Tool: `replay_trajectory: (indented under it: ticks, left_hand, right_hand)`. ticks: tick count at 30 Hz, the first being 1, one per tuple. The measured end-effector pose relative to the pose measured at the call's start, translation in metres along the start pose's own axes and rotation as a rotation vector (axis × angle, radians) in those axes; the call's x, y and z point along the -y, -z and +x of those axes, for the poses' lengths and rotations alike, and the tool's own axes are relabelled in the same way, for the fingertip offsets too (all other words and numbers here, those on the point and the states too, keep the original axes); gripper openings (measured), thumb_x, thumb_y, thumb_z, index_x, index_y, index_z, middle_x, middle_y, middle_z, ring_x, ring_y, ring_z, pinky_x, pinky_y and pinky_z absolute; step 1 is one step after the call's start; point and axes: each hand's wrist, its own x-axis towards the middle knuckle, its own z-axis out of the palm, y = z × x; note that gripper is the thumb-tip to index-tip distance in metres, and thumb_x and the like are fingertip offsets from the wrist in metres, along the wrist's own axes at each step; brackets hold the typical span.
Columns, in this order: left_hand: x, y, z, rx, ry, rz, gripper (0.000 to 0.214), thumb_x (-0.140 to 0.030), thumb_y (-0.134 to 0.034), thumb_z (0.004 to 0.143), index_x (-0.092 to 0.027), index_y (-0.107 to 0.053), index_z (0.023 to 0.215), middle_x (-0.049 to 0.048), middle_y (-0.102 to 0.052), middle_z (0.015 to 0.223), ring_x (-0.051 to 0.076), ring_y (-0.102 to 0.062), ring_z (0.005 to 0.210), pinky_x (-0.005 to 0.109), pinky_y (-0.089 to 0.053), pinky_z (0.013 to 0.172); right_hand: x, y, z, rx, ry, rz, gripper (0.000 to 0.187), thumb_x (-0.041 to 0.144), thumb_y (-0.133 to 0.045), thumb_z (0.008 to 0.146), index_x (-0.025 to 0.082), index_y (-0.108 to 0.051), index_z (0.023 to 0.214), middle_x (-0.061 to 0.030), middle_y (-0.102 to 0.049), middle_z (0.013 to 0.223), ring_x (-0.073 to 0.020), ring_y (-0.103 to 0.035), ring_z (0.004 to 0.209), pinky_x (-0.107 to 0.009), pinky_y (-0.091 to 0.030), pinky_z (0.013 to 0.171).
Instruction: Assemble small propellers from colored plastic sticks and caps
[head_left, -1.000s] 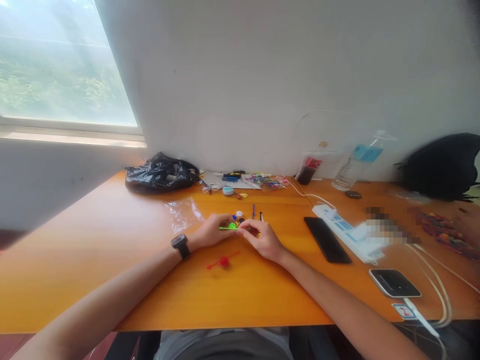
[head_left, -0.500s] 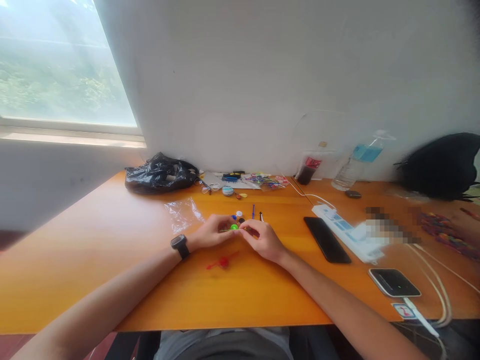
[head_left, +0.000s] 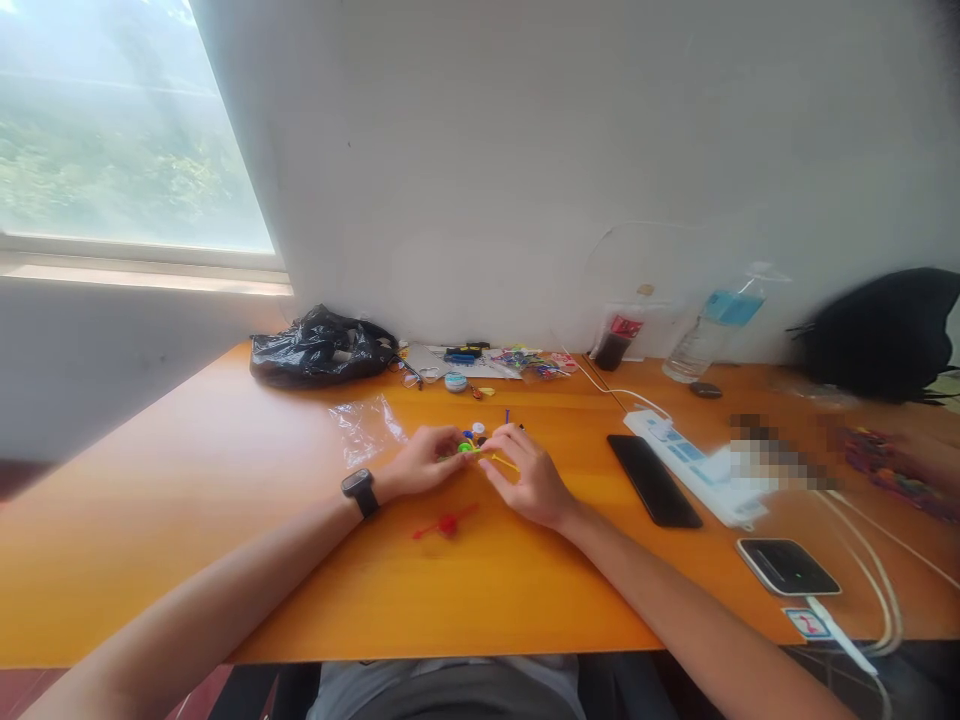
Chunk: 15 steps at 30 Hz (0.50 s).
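- Cannot make out any word, number or brand.
- Too blurred to read: red label (head_left: 625, 326) on the dark-drink bottle (head_left: 613, 352), at the table's (head_left: 187, 520) back edge.
- Likewise illegible: blue label (head_left: 733, 307) on the clear bottle (head_left: 686, 354), farther right along that edge.
- Near the front edge, toward the right: blue-bordered square (head_left: 807, 624) with reddish mark, unclear.
- On the pale-rimmed device (head_left: 789, 566) just behind: tiny green spot.
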Motion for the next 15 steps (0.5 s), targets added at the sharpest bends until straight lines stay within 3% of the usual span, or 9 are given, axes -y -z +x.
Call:
replay_trajectory:
  ticks: [4,7,15]
  left_hand:
    - [-0.001,0.001,0.000,-0.063,0.044,0.009,0.046,-0.053,-0.056,0.098,-0.015,-0.057,0.073,-0.0011,-0.054,0.067,0.012,-0.043,0.063,0.024,-0.032,0.057]
    - [0.001,0.001,0.000,-0.075,0.057,-0.022,0.048,-0.054,-0.056,0.098,-0.015,-0.055,0.069,-0.0014,-0.053,0.065,0.011,-0.043,0.062,0.023,-0.032,0.054]
    - [0.008,0.004,0.004,-0.135,0.080,-0.232,0.040,-0.053,-0.070,0.091,-0.014,-0.073,0.093,0.0071,-0.075,0.091,0.019,-0.065,0.081,0.026,-0.050,0.070]
  right_hand:
    - [0.014,-0.005,-0.004,0.230,0.208,0.002,0.012,0.033,-0.066,0.097,0.022,-0.067,0.100,-0.0085,-0.067,0.098,-0.0242,-0.062,0.093,-0.038,-0.049,0.086]
    - [0.019,-0.014,-0.008,0.360,0.274,-0.012,0.019,0.039,-0.064,0.099,0.021,-0.068,0.102,-0.0083,-0.068,0.096,-0.0236,-0.061,0.091,-0.037,-0.048,0.084]
    - [0.008,-0.011,-0.006,0.399,0.207,-0.027,0.010,0.023,-0.062,0.099,0.020,-0.068,0.091,-0.0049,-0.064,0.084,-0.0199,-0.059,0.081,-0.032,-0.045,0.076]
